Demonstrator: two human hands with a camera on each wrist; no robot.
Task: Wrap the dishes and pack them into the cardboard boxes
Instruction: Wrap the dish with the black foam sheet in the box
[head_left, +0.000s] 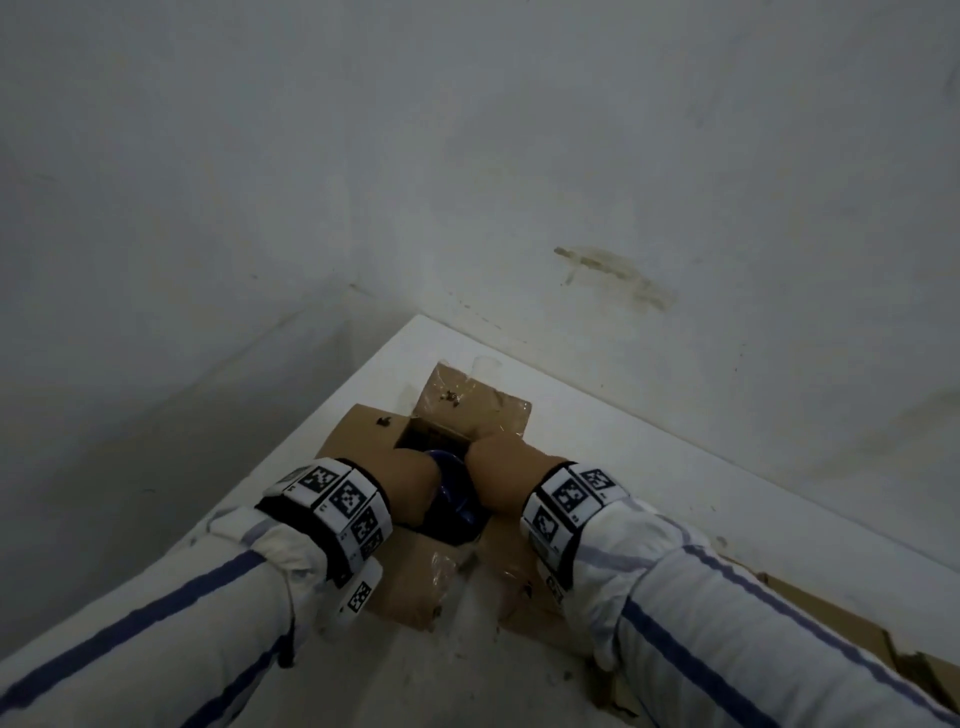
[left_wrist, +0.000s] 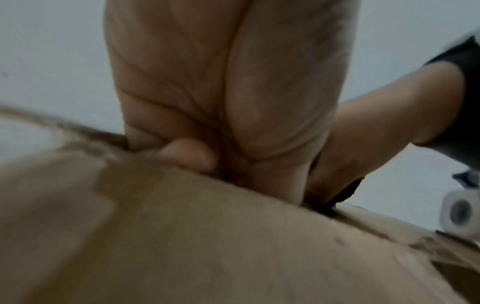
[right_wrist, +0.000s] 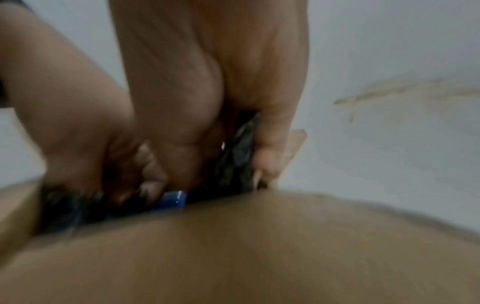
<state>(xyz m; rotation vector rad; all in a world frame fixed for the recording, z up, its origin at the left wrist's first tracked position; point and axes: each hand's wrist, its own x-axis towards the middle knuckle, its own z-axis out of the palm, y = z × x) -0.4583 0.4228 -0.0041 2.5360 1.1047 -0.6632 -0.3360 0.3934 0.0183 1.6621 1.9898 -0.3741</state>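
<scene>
An open cardboard box (head_left: 363, 436) stands on the white table (head_left: 649, 467) by the wall corner. Both hands reach down into its opening. My left hand (head_left: 410, 483) and right hand (head_left: 498, 467) hold a glossy blue dish (head_left: 452, 499) between them, low in the box. In the right wrist view the right hand's fingers (right_wrist: 267, 160) curl over dark crinkled wrapping (right_wrist: 239, 156) around the blue dish (right_wrist: 172, 199), and the left hand (right_wrist: 72, 123) grips the same bundle from the other side. The fingertips are hidden inside the box in the head view.
The box flaps (head_left: 478, 410) stand open, patched with clear tape. Flattened cardboard (head_left: 831, 623) lies on the table to the right. A white roll-shaped object (left_wrist: 459, 211) shows at the right edge of the left wrist view. Walls close in behind and on the left.
</scene>
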